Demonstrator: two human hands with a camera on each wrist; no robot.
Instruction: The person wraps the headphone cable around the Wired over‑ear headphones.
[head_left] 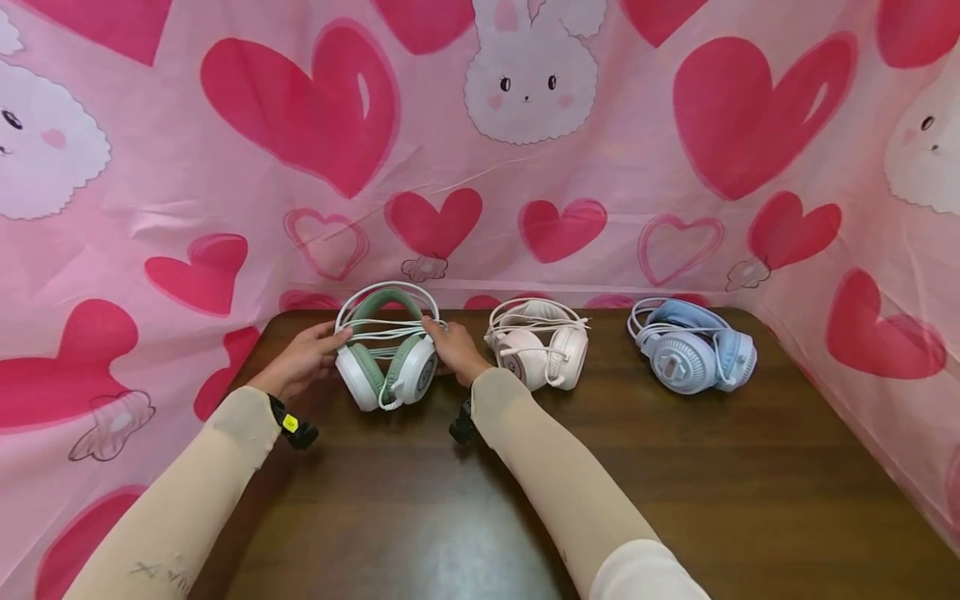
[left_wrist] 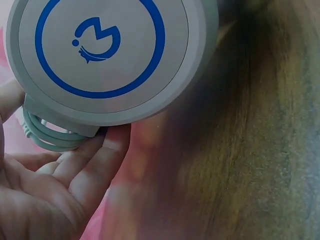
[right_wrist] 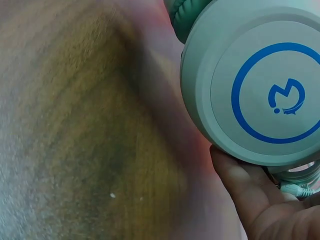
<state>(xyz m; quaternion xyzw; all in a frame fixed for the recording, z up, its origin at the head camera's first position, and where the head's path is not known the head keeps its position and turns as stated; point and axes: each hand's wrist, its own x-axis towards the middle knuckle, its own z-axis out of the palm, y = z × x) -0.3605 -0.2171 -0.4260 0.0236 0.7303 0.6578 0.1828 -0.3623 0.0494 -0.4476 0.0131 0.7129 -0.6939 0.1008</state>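
Both hands grip a pair of white headphones (head_left: 417, 372) with green ear pads and a green headband pad, upright at the left of the table. My left hand (head_left: 306, 358) holds its left side, thumb and fingers where the band meets the ear cup. On the opposite side, my right hand (head_left: 454, 345) grips the same spot. In the left wrist view, an ear cup (left_wrist: 105, 65) bears a blue ring and logo, with fingers against its edge. A matching ear cup (right_wrist: 272, 95) fills the right wrist view. Pale cable (head_left: 386, 330) loops across the band.
Cream-pink headphones (head_left: 567, 354) lie just right of my right hand, their cable wrapped round them. Farther right are light blue headphones (head_left: 681, 360). All are near the back edge of the dark wooden table (head_left: 600, 442), before a pink heart-patterned cloth (head_left: 630, 167).
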